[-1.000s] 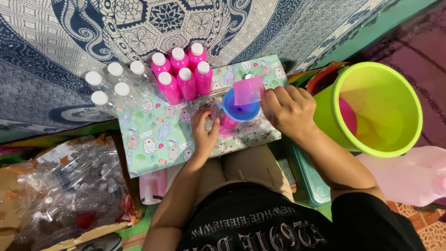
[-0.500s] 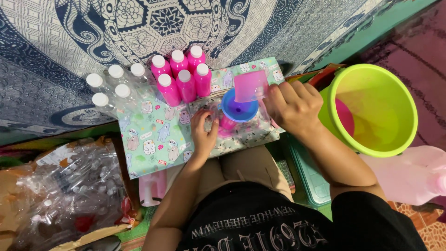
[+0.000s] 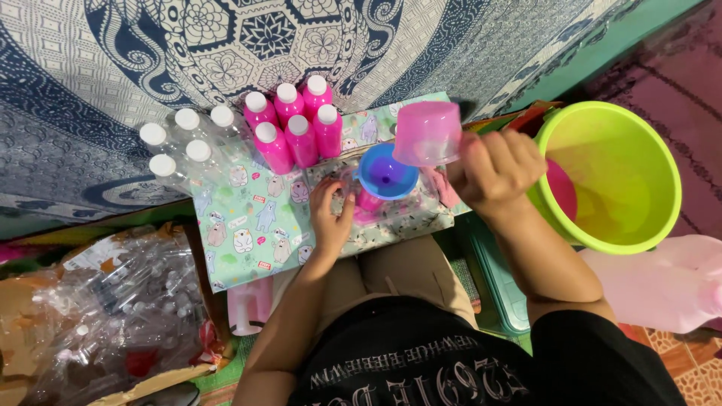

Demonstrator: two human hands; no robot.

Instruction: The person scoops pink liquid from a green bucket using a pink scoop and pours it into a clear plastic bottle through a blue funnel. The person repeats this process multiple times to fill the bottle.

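My right hand (image 3: pixel 498 171) grips a translucent pink cup (image 3: pixel 429 134), held level just above and to the right of a blue funnel (image 3: pixel 386 172). The funnel sits in the neck of a small bottle of pink liquid (image 3: pixel 368 201), and my left hand (image 3: pixel 332 214) wraps around that bottle on a pale green patterned board (image 3: pixel 256 225) over my lap. Several capped bottles of pink liquid (image 3: pixel 293 124) stand at the back of the board. To their left stand several clear bottles with white caps (image 3: pixel 184 146).
A lime green bucket (image 3: pixel 609 177) with pink liquid in it sits at my right. A pink plastic container (image 3: pixel 662 282) lies below it. A clear bag of empty bottles (image 3: pixel 105 308) lies at my left. A patterned blue and white cloth (image 3: pixel 226 45) covers the floor ahead.
My right hand has lifted the pink cup up off the funnel and turned it back towards level. My left hand has stayed on the bottle.
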